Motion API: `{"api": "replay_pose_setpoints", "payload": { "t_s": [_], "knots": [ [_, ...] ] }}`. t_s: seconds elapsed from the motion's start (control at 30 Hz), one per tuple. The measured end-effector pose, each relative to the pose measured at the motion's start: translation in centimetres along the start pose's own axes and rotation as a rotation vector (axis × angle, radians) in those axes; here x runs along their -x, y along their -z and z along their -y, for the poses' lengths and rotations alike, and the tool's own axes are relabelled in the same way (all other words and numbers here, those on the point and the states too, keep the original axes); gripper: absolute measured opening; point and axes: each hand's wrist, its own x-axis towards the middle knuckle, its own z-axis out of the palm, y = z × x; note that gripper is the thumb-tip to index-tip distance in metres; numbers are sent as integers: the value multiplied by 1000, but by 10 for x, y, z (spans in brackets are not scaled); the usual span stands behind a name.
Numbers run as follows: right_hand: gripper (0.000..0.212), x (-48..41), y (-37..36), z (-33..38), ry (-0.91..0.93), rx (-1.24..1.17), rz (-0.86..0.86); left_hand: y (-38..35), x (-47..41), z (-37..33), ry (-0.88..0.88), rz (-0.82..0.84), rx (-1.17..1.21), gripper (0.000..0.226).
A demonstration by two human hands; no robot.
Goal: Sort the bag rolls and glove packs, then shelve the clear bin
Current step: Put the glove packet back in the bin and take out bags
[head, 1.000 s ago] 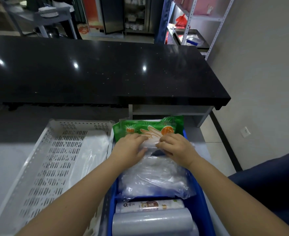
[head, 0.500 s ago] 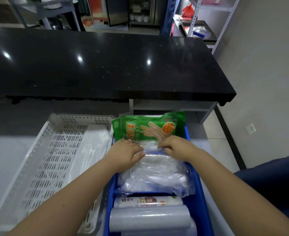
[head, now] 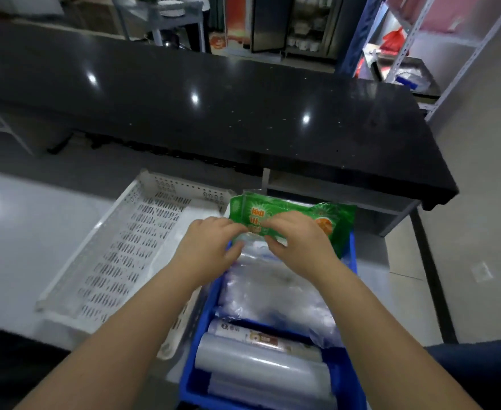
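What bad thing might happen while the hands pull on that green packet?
Both hands, left and right, pinch only the near edge of the green glove pack, so it might slip or tear. The loose clear plastic bags lie right under it and could get dragged up and spill over the blue bin's rim. The bin looks crowded with bag rolls, so things may snag.

Dim, motion-blurred, ceiling glare on counter (head: 184, 93) — edges warped
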Motion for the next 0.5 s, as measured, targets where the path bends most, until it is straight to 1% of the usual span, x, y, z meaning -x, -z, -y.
{"api": "replay_pose_setpoints", "payload": {
  "t_s": [0.1, 0.2, 0.33, 0.43, 0.5],
  "knots": [
    [29, -25, -19, 37, 102, -34, 55, 21, 36, 24, 204, -73, 6, 32],
    [29, -43, -41, 83, 212, -77, 105, 43, 87, 52, 386, -165, -10, 30],
    [27, -59, -76, 167, 391, -92, 186, 70, 172, 94, 623, -234, -73, 31],
    [30, -63, -107, 243, 534, -70, 240, 88, 245, 127, 733, -284, -105, 31],
    [31, -66, -124, 286, 590, -59, 248, 98, 284, 145, 784, -320, -135, 30]
  ]
}}
